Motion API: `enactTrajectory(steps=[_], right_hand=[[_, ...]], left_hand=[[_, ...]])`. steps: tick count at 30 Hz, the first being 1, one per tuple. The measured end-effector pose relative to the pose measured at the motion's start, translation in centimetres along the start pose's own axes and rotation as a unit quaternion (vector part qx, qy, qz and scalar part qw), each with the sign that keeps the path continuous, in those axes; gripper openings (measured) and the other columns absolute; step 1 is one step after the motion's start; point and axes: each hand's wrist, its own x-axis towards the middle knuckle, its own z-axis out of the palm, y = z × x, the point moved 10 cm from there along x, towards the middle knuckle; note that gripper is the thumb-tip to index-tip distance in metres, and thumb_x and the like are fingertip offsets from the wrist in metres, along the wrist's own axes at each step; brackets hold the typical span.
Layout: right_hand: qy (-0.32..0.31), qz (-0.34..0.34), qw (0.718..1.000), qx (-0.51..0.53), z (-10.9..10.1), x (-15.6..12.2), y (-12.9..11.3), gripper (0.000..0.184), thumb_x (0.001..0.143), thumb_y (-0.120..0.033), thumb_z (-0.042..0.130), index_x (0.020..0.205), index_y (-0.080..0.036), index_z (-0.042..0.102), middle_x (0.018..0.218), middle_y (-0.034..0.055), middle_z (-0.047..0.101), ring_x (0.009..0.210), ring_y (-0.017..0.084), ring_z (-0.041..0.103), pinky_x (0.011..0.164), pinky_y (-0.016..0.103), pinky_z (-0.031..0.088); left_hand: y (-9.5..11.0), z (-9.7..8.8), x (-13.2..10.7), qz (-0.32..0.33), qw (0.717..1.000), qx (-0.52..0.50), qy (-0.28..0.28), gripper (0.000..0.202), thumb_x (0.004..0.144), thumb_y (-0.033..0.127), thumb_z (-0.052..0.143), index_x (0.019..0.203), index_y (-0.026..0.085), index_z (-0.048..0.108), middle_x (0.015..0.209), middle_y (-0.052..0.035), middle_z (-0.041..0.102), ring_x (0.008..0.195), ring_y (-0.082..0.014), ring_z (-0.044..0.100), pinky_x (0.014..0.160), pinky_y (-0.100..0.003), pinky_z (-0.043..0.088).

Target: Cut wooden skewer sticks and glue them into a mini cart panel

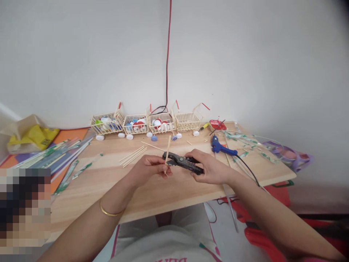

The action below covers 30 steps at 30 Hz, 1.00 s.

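My left hand [153, 166] pinches a thin wooden stick [168, 145], which stands nearly upright over the table. Black pliers [182, 162] are gripped by their handles in my right hand [211, 166]. Their jaws point left and meet the stick just above my left fingertips; whether they press on it I cannot tell. Several loose sticks [134, 156] lie on the table to the left of my hands. Behind stands a row of small carts made of sticks, with bottle-cap wheels; the rightmost cart [188, 120] holds no caps, while the cart beside it [161, 122] has red and white caps.
A blue glue gun [222, 147] with a black cord lies right of my hands on the wooden table [152, 205]. Wrapped sticks [65, 153] and a yellow bag [32, 140] are at the left. A red dish [218, 124] sits at the back. A blurred-out person is at lower left.
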Motion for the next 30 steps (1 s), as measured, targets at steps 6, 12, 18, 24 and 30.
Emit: enactTrajectory(steps=[6,12,18,24,30], right_hand=[[0.011,-0.011,1.000,-0.015,-0.2,-0.1,-0.8,0.055,0.060,-0.011,0.059,0.113,-0.020,0.053,0.097,0.0062,0.060,0.088,0.020,0.056,0.077,0.030,0.046],[0.017,-0.036,0.999,-0.027,-0.4,-0.4,-2.0,0.055,0.061,-0.009,0.058,0.114,-0.022,0.054,0.093,0.0036,0.062,0.084,0.017,0.057,0.073,0.026,0.045],[0.005,-0.037,0.999,-0.026,-0.1,-0.5,-1.5,0.048,0.062,-0.010,0.058,0.109,-0.019,0.056,0.093,0.0051,0.061,0.084,0.017,0.057,0.074,0.026,0.045],[-0.013,-0.037,0.999,-0.027,0.1,-0.5,-1.4,0.046,0.063,-0.012,0.058,0.108,-0.019,0.056,0.090,0.0051,0.061,0.083,0.018,0.058,0.075,0.027,0.045],[0.006,-0.026,0.998,-0.049,0.2,-0.5,-1.0,0.039,0.068,-0.015,0.058,0.107,-0.019,0.057,0.089,0.0050,0.061,0.082,0.017,0.058,0.072,0.025,0.044]], left_hand=[[-0.1,0.6,-0.1,-0.004,0.999,0.001,-0.032,0.010,0.069,0.022,0.068,0.073,0.014,0.071,0.073,-0.0091,0.069,0.067,-0.0193,0.064,0.060,-0.030,0.053],[0.0,0.9,-0.1,0.002,0.998,0.017,-0.055,0.012,0.070,0.014,0.063,0.078,0.014,0.072,0.072,-0.0080,0.070,0.065,-0.0180,0.064,0.061,-0.030,0.053],[0.0,1.2,-0.1,0.014,0.996,0.038,-0.080,0.012,0.073,0.015,0.063,0.081,0.014,0.071,0.073,-0.0062,0.071,0.064,-0.0155,0.064,0.062,-0.029,0.054],[-0.1,1.3,-0.1,0.016,0.995,0.049,-0.080,0.011,0.074,0.016,0.062,0.079,0.014,0.072,0.073,-0.0060,0.071,0.064,-0.0151,0.064,0.062,-0.028,0.054],[-0.1,1.0,0.1,0.012,0.997,0.050,-0.060,0.010,0.072,0.015,0.063,0.077,0.012,0.071,0.072,-0.0073,0.071,0.061,-0.0150,0.063,0.060,-0.027,0.053]])
